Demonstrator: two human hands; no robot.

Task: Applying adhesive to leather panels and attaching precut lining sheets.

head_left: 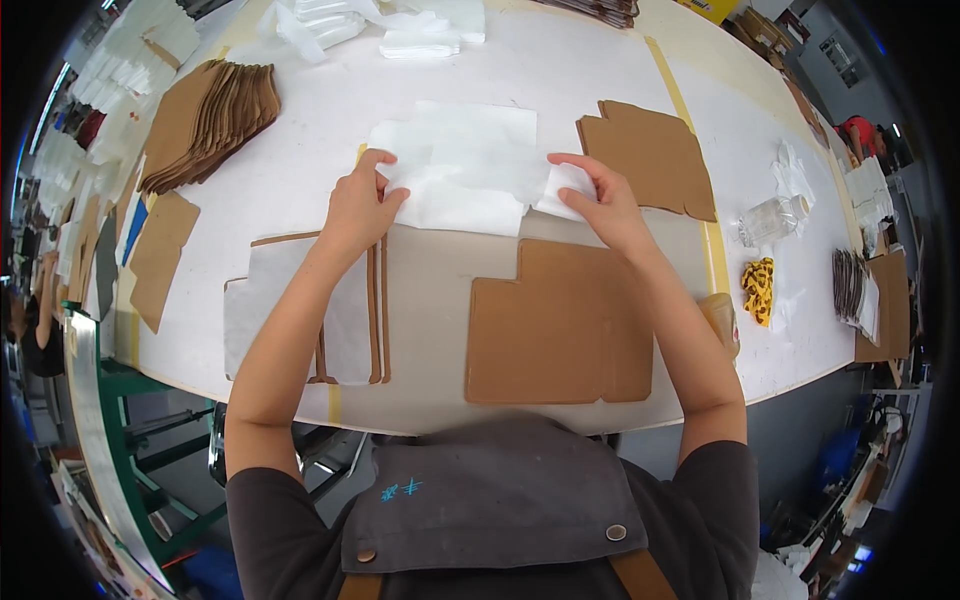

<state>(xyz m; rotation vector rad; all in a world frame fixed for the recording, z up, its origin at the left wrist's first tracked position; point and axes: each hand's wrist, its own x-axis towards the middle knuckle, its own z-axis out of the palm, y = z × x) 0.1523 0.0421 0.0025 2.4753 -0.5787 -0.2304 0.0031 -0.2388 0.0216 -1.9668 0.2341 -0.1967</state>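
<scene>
My left hand [370, 200] grips the left side of thin white sheets [460, 160] at the middle of the table, its fingers curled at their edge. My right hand [597, 205] holds a smaller white piece [550, 195] at their right, index finger and thumb bent over it. Below my left hand lie pale grey cut pieces with brown edges [275, 300]. A brown notched piece [540, 330] lies below my right hand, and more brown pieces [650, 160] lie just beyond it.
The white table [330, 100] carries a brown stack [200, 120], white piles [420, 30], a clear bottle [770, 220], a yellow patterned cloth [758, 290] and dark stacked pieces [850, 290]. Co-workers stand at far left [40, 340] and far right [860, 135].
</scene>
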